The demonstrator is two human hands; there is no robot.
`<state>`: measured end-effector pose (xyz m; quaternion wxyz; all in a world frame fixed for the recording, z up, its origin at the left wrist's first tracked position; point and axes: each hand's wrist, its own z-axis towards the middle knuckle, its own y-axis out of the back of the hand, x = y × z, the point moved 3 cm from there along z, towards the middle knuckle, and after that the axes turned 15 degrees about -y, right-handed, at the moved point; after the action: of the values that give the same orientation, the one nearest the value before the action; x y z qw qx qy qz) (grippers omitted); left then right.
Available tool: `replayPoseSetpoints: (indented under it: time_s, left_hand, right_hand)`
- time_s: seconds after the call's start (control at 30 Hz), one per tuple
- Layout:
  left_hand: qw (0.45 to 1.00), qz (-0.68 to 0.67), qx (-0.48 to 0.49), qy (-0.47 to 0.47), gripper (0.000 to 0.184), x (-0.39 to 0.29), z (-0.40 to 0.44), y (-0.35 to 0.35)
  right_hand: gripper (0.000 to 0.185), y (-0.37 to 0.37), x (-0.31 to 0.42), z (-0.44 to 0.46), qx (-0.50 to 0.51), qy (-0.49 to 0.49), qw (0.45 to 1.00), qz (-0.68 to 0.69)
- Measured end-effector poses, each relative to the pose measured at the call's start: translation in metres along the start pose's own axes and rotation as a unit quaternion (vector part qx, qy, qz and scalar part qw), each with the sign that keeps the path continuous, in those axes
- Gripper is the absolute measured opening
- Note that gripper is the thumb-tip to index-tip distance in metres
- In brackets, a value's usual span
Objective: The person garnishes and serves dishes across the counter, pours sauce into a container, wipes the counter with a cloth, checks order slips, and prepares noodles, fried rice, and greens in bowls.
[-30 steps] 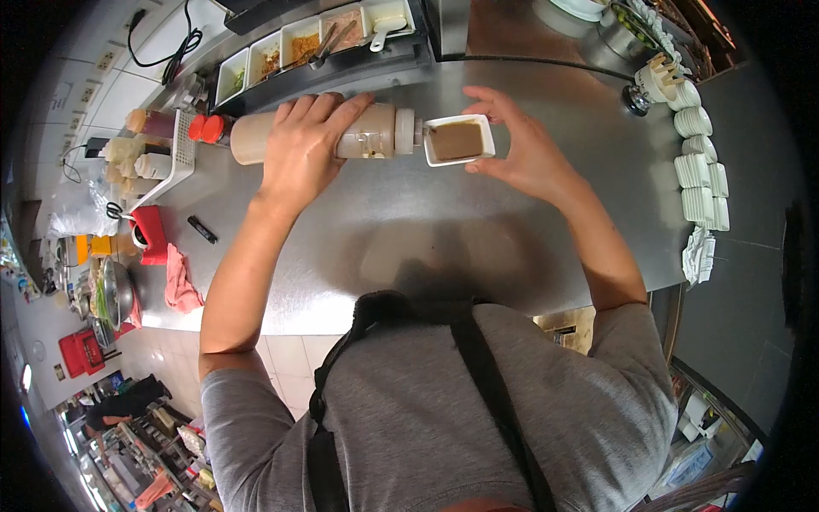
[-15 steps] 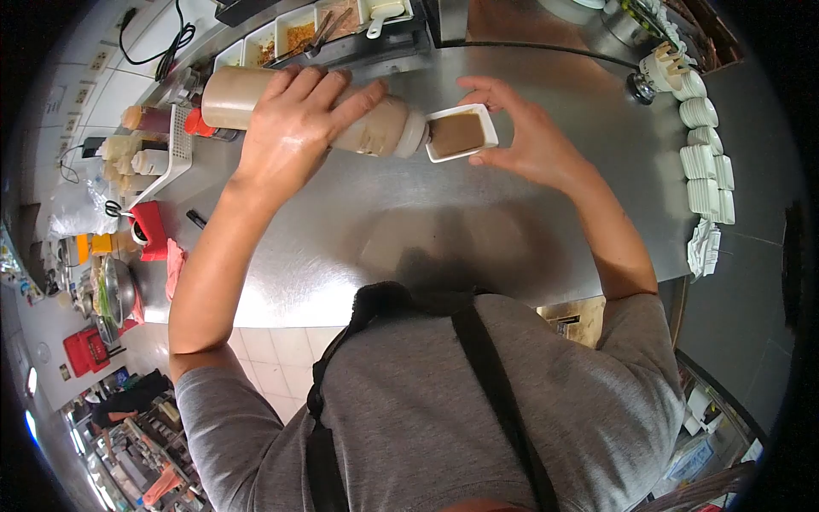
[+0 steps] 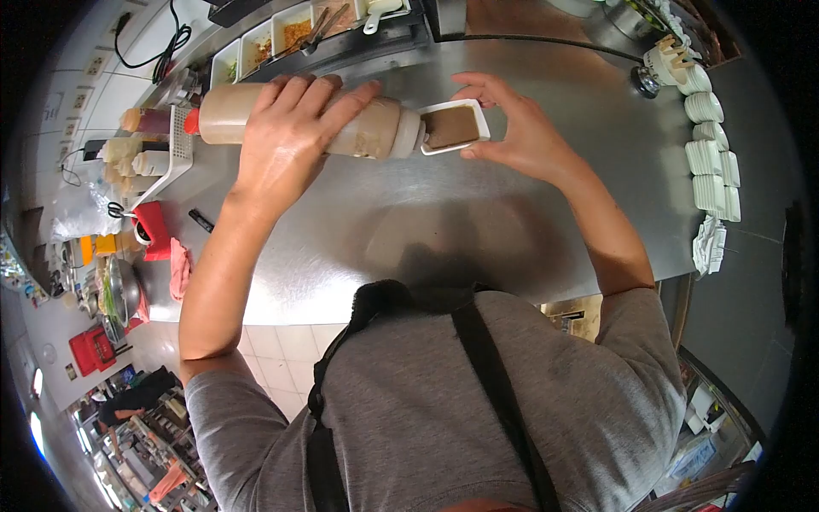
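Note:
My left hand (image 3: 294, 128) is wrapped round a large squeeze bottle (image 3: 371, 132) of tan sauce, lying nearly level with its capped end pointing right. The bottle's tip meets the left rim of a small white rectangular dish (image 3: 453, 127), and brown sauce fills much of the dish. My right hand (image 3: 520, 128) grips the dish from its right side between thumb and fingers. Both hands are above the steel counter (image 3: 444, 222).
Topping trays (image 3: 297, 30) line the back. To the left are a white basket (image 3: 179, 149) with bottles, a black marker (image 3: 201, 220) and a pink cloth (image 3: 179, 269). Stacked white dishes (image 3: 706, 158) stand along the right edge. A person (image 3: 136, 397) is far off at lower left.
The bottle was level, then tilted with its base raised, and is now nearer level again. The dish has shifted slightly left, and my left hand has moved a little left since the first frame.

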<state>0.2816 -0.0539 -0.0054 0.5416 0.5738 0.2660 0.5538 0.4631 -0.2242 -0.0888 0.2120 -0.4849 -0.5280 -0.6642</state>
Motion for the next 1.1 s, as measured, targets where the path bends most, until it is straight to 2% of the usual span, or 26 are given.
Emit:
replayPoseSetpoints:
  time_s: [0.07, 0.23, 0.3, 0.37, 0.47, 0.6, 0.7, 0.87, 1.0, 1.1]
  left_hand:
    - [0.997, -0.060, 0.025, 0.040, 0.070, 0.001, -0.004, -0.005]
    - [0.948, -0.279, -0.038, 0.148, 0.073, -0.009, -0.023, -0.057]
    - [0.894, -0.394, -0.073, 0.201, 0.073, -0.012, -0.023, -0.071]
    - [0.806, -0.519, -0.104, 0.264, 0.072, -0.018, -0.022, -0.082]
    - [0.759, -0.536, -0.174, 0.325, 0.068, -0.014, -0.031, -0.093]
    - [0.651, -0.564, -0.256, 0.440, 0.062, -0.015, -0.049, -0.093]
    - [0.635, -0.538, -0.299, 0.467, 0.065, -0.018, -0.064, -0.092]
    - [0.627, -0.499, -0.313, 0.509, 0.064, -0.023, -0.094, -0.083]
    - [0.608, -0.481, -0.333, 0.536, 0.063, -0.023, -0.119, -0.068]
    - [0.626, -0.441, -0.356, 0.535, 0.066, -0.016, -0.140, -0.053]
  right_hand:
    - [0.083, -0.002, -0.004, 0.001, -0.002, 0.006, 1.000, 0.013]
    - [0.083, 0.001, -0.017, 0.005, -0.009, 0.009, 1.000, 0.026]
    - [0.083, 0.005, -0.025, 0.005, -0.020, 0.001, 0.999, 0.028]
    - [0.081, 0.013, -0.033, 0.008, -0.030, -0.025, 0.999, 0.027]
    - [0.080, 0.028, -0.050, 0.017, -0.062, -0.021, 0.998, 0.020]
    - [0.080, 0.051, -0.084, 0.044, -0.112, -0.031, 0.993, 0.002]
    - [0.080, 0.066, -0.106, 0.064, -0.159, -0.065, 0.984, -0.046]
    - [0.080, 0.087, -0.158, 0.117, -0.251, -0.087, 0.955, -0.133]
    - [0.083, 0.093, -0.188, 0.163, -0.319, -0.116, 0.930, -0.143]
    - [0.085, 0.093, -0.199, 0.192, -0.359, -0.155, 0.906, -0.165]
